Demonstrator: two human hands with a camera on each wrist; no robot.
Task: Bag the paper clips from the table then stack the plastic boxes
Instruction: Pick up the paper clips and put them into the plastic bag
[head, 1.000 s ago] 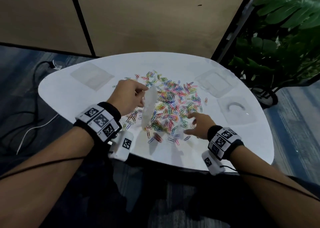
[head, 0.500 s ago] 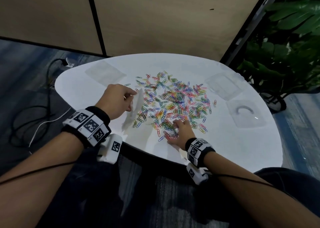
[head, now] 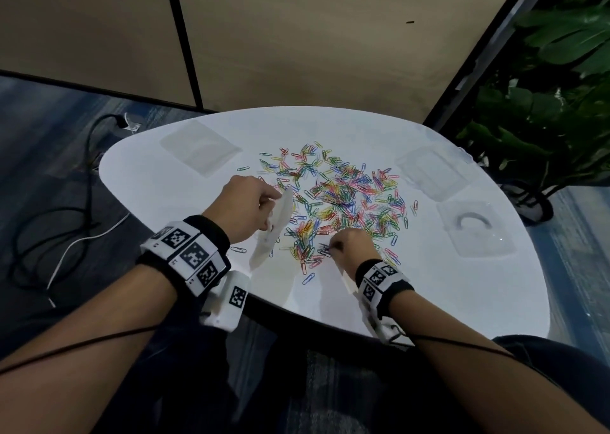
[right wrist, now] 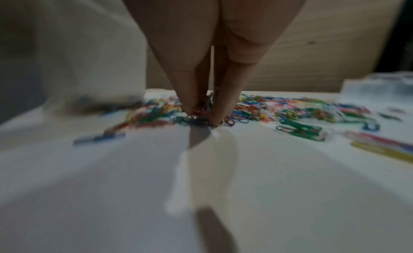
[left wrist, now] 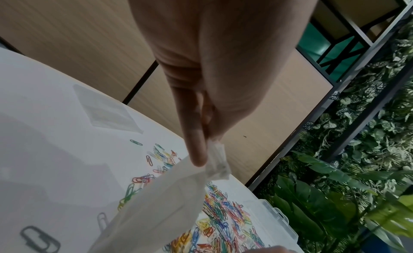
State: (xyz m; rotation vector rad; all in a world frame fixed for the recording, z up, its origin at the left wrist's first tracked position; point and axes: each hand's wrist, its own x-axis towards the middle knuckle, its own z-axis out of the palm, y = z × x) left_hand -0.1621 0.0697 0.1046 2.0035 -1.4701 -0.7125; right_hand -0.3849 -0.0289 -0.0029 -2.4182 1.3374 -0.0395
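Several coloured paper clips (head: 343, 199) lie scattered over the middle of the white table (head: 198, 202). My left hand (head: 251, 206) pinches the top edge of a small clear plastic bag (head: 274, 229), which hangs down to the tabletop at the left edge of the pile; the bag (left wrist: 156, 203) shows below the fingers (left wrist: 196, 147) in the left wrist view. My right hand (head: 346, 245) is at the pile's near edge, its fingertips (right wrist: 214, 115) pinching a small bunch of paper clips (right wrist: 201, 113) against the table. Clear plastic boxes sit at the far left (head: 198, 146) and at the right (head: 429, 173), (head: 475, 229).
The table's near edge runs just below my wrists. A leafy plant (head: 544, 103) stands to the right of the table, a wood-panel wall (head: 297, 37) behind it. Cables (head: 66, 222) lie on the floor at the left.
My right hand moved left along the pile's near edge and closed its fingers onto a bunch of clips. My left hand lowered the bag toward the table.
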